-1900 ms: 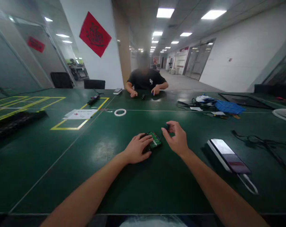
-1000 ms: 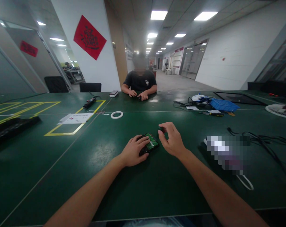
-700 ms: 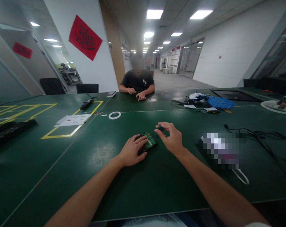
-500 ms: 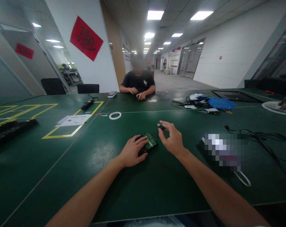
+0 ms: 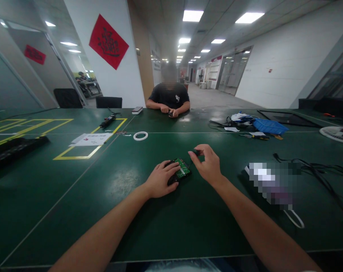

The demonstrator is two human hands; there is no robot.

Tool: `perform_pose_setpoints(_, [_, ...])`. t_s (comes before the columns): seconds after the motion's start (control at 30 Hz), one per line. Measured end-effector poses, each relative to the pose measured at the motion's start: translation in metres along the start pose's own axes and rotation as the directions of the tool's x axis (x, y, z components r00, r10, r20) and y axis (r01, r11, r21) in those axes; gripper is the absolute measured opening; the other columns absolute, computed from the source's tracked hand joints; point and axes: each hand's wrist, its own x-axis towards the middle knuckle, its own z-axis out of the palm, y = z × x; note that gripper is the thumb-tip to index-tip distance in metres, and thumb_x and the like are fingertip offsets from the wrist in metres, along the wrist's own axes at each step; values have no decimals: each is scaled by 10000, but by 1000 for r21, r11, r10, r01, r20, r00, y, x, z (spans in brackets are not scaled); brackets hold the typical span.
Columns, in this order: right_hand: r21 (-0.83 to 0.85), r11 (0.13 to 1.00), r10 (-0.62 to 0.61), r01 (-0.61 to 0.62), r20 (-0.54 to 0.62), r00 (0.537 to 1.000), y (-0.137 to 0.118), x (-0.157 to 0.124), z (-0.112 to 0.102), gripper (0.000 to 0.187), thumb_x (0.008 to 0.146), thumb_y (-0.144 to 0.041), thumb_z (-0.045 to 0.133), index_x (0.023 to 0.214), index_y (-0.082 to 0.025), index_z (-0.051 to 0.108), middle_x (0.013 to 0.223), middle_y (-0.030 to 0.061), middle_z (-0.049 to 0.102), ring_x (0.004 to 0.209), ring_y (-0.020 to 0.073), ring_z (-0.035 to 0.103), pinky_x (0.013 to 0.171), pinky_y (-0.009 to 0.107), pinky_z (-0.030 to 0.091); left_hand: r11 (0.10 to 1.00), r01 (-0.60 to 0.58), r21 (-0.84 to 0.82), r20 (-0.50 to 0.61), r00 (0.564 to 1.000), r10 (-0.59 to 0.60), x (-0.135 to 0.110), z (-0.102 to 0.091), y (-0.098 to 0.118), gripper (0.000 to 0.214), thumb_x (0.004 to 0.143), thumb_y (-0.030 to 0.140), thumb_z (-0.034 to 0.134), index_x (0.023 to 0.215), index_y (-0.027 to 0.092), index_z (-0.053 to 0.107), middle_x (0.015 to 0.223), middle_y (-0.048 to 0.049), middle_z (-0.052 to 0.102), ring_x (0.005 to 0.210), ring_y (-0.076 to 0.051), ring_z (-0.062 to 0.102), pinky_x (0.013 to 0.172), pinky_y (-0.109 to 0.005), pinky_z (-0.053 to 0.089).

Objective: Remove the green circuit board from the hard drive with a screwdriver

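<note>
On the green tabletop lies a black device with a green circuit board (image 5: 183,170) facing up. My left hand (image 5: 163,180) grips its left side, the fingers laid over the top and the thumb along the near edge. Part of the device is hidden beneath that hand. Just right of the board, my right hand (image 5: 208,162) is raised with thumb and fingers pinched on a small dark knob-like piece (image 5: 196,152). A thin dark line runs down from this piece toward the board's corner; whether it is a shaft or a wire, I cannot tell.
A white tape ring (image 5: 140,136) and paper (image 5: 91,139) lie left. To the right are a blurred-out object with a white loop (image 5: 294,219), black cables (image 5: 313,163) and a blue basket (image 5: 269,126). Across the table a person (image 5: 169,99) handles a small dark item.
The view has shifted slightly, so the surroundings sit a little to the right. My right fingers have turned around the small dark piece, covering more of it. My left hand stays on the device.
</note>
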Motion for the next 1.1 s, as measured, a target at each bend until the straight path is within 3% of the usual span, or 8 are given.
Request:
perform_pose_setpoints(0.13, [44, 999, -9, 6, 84, 996, 0, -4, -1, 256, 957, -284, 588, 1207, -242, 551, 1145, 102, 610, 924, 206, 674, 810, 391, 615, 1000, -5, 1, -5, 1000, 5, 0, 0, 0, 757, 844, 420, 672, 1540, 307, 396, 1586, -31, 416, 1457, -397, 296, 1155, -601, 311])
perform_pose_setpoints(0.23, [91, 995, 35, -37, 24, 999, 1, -5, 3, 282, 943, -286, 620, 1204, -230, 526, 1212, 116, 612, 996, 217, 688, 825, 392, 624, 1000, -15, 13, -9, 1000, 15, 0, 0, 0, 744, 845, 420, 669, 1532, 300, 409, 1583, -31, 421, 1455, -394, 299, 1155, -595, 312])
perform_pose_setpoints(0.43, [74, 997, 25, -26, 26, 999, 0, -6, 2, 283, 933, -324, 650, 1185, -236, 556, 1128, 95, 663, 918, 217, 706, 824, 415, 626, 1000, -7, 19, -3, 1000, 7, -1, -3, 1, 759, 838, 425, 671, 1537, 300, 401, 1585, -31, 419, 1450, -398, 307, 1152, -597, 312])
perform_pose_setpoints(0.53, [58, 998, -16, 13, 49, 999, -1, -7, 0, 259, 959, -294, 598, 1210, -246, 557, 1163, 108, 643, 980, 228, 696, 834, 419, 621, 1000, -2, 16, 6, 1000, 2, -2, -3, 1, 761, 840, 427, 669, 1539, 305, 396, 1577, -43, 429, 1455, -399, 303, 1147, -604, 314])
perform_pose_setpoints(0.7, [103, 994, 20, -22, 18, 1000, 1, -2, 4, 249, 947, -319, 623, 1162, -242, 522, 1233, 106, 652, 1060, 239, 693, 871, 432, 611, 1000, -11, 22, -4, 1000, 11, -1, -2, 1, 753, 849, 432, 661, 1540, 294, 396, 1586, -41, 416, 1456, -395, 300, 1157, -601, 303])
perform_pose_setpoints(0.93, [7, 999, -35, 34, 121, 992, -9, -2, -9, 200, 988, -275, 526, 1183, -249, 564, 1128, 100, 629, 1023, 239, 647, 890, 427, 574, 1000, -5, 21, -5, 1000, 5, 0, 0, 2, 757, 844, 424, 668, 1539, 298, 397, 1590, -27, 411, 1456, -395, 298, 1159, -596, 307])
perform_pose_setpoints(1.1, [55, 998, 3, -6, 60, 998, -4, -4, 0, 255, 962, -328, 595, 1196, -241, 542, 1154, 114, 593, 955, 229, 653, 837, 433, 600, 1000, -2, 27, -3, 1000, 2, 1, -2, 5, 747, 839, 412, 671, 1529, 291, 413, 1585, -29, 419, 1453, -388, 305, 1159, -596, 310])
